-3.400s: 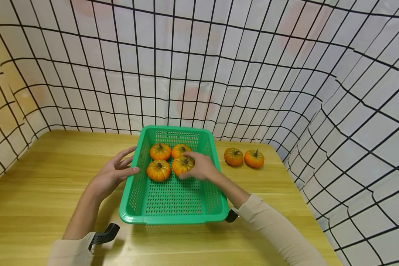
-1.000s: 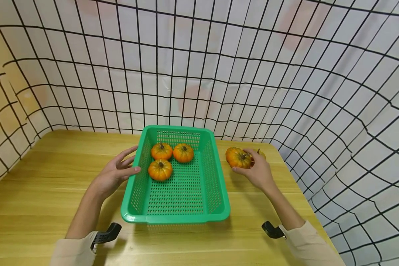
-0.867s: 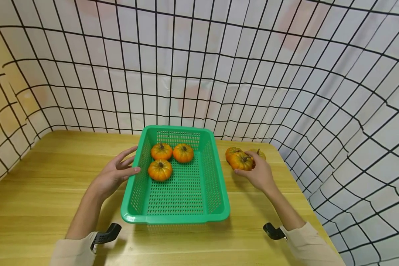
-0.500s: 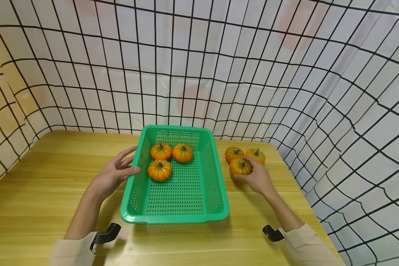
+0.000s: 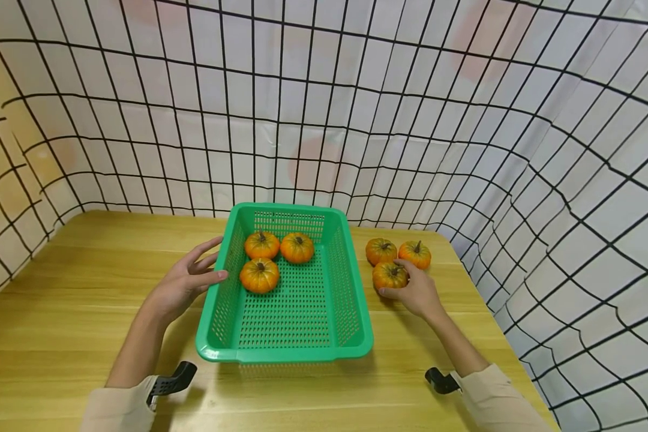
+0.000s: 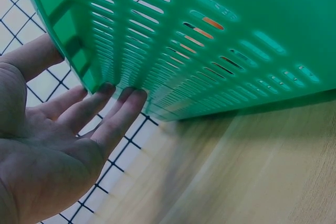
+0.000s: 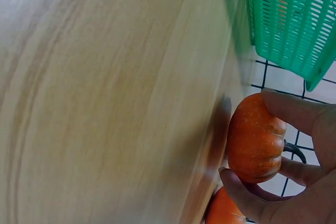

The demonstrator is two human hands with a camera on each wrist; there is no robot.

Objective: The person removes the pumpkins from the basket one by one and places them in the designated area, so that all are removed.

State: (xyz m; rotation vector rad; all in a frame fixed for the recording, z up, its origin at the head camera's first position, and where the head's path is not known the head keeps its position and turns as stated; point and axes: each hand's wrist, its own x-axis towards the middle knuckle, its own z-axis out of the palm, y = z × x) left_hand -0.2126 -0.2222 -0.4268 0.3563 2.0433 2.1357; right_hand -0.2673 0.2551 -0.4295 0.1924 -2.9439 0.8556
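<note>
A green plastic basket (image 5: 283, 355) with slotted walls stands on the wooden table, with three small orange pumpkins, one of them the front pumpkin (image 5: 260, 276), toward its back left. My left hand (image 5: 186, 282) is at the basket's left rim, thumb over the edge, while its fingertips (image 6: 137, 95) touch the outer wall. To the right of the basket, my right hand (image 5: 418, 292) holds a small pumpkin (image 5: 389, 275) between thumb and fingers, low over the table or on it. In the right wrist view this held pumpkin (image 7: 254, 139) shows its curved stem.
Behind the held pumpkin are two more pumpkins, a left one (image 5: 380, 251) and a right one (image 5: 415, 255). A white wall covering (image 5: 313, 108) with black grid lines encloses the back and sides of the table (image 5: 113, 252).
My right hand has taken a pumpkin out of the basket and brought it right, to the front of the two others there. Lately it has lowered slightly. The left hand has stayed put.
</note>
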